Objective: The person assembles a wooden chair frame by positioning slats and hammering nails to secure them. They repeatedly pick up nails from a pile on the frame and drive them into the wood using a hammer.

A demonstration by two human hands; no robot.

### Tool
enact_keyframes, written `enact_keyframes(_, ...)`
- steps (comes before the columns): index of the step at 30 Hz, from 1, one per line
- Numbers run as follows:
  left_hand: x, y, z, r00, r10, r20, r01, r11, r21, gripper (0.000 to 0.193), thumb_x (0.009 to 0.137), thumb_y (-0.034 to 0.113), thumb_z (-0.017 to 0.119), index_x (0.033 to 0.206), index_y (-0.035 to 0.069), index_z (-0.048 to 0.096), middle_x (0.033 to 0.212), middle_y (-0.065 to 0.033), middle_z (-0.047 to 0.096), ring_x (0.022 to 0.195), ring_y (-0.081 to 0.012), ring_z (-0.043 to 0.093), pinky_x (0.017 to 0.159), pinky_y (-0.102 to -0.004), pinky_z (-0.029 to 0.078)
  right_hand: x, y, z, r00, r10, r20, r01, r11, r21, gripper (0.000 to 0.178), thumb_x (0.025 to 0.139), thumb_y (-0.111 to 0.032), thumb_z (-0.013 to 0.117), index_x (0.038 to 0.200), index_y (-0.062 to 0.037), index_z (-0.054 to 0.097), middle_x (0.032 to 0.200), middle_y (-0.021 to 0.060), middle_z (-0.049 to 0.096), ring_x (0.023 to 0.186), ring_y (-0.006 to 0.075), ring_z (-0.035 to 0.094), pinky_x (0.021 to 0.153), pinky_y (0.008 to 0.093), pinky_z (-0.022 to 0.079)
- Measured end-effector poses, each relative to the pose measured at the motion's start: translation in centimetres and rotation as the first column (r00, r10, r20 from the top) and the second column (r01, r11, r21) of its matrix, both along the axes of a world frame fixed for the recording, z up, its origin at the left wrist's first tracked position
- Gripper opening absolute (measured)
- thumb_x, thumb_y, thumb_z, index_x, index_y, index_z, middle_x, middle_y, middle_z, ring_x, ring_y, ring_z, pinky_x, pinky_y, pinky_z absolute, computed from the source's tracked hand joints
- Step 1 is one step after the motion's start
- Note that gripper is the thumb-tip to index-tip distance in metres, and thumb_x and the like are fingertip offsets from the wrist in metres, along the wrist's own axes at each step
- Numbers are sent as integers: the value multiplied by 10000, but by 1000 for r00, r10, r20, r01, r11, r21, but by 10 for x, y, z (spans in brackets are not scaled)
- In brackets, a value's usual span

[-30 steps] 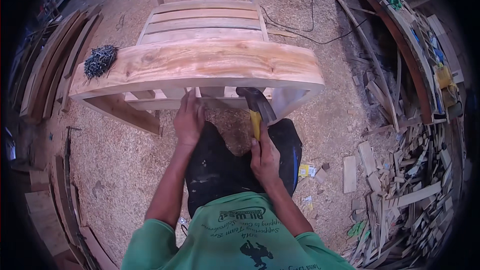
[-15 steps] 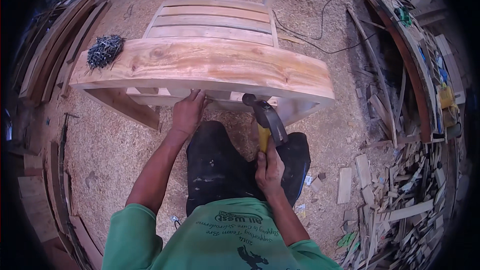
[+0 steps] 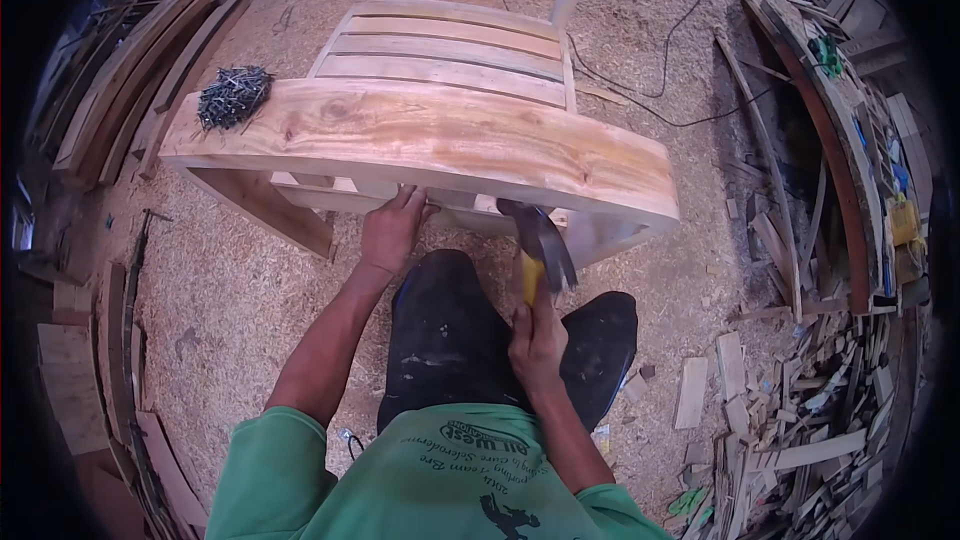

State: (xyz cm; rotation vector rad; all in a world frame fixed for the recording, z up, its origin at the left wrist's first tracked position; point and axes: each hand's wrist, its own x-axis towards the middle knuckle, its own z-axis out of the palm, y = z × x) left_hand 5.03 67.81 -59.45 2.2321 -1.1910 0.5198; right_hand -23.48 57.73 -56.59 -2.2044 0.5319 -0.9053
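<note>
Nailing under the curved pale wooden chair rail (image 3: 420, 140): right hand (image 3: 537, 340) clenches yellow-handled steel hammer (image 3: 537, 240), left hand (image 3: 392, 230) with fingers pinched beneath rail; next, likely a square strike.

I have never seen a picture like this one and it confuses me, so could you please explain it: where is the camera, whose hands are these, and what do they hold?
The camera sits on the person's head and looks down, so you see what that person sees. Its very wide lens bends straight edges near the rim.

The two arms coming from the bottom belong to that person, who wears a green shirt and dark trousers.

The left hand reaches under the curved wooden top rail of a slatted wooden chair lying on the ground, and touches the wood there.

The right hand grips a hammer with a yellow handle; its dark head is close to the rail's underside.

A dark pile of nails lies on the left end of the rail. The ground is covered with sawdust, with wood offcuts on the right and planks on the left.
</note>
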Motion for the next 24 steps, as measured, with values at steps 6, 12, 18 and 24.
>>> enact_keyframes(6,-2,5,-1,999,-26,20,27,998,-48,223,978,296,785,1056,117,676,1060,-88,734,829,-357,754,687,-486,611,15,1,11,971,-1,-240,25,995,98,595,1088,-39,591,1664,-125,468,930,198,691,736,382,675,683,458,558)
enact_keyframes(12,-3,-1,3,998,-5,-59,3,1000,-25,212,979,290,779,1081,123,697,1075,-86,742,867,-357,756,728,-490,612,14,-4,-13,995,-58,-80,49,993,-110,591,1102,-85,558,1675,-115,418,916,236,735,793,469,718,707,533,558)
enact_keyframes(18,-1,-1,6,997,31,-64,-31,1000,-4,191,987,277,765,1062,116,695,1062,-96,742,883,-362,752,744,-493,604,20,12,12,994,-92,60,92,996,3,570,1089,-101,585,1645,-144,470,983,309,710,827,524,690,693,609,521)
enact_keyframes(24,0,1,-1,994,34,-100,-30,999,39,348,928,256,808,1220,96,708,1262,-100,760,932,-350,776,798,-483,628,26,-2,9,949,29,-313,29,983,181,541,1109,-128,568,1642,-115,474,956,319,694,851,531,686,712,605,532)
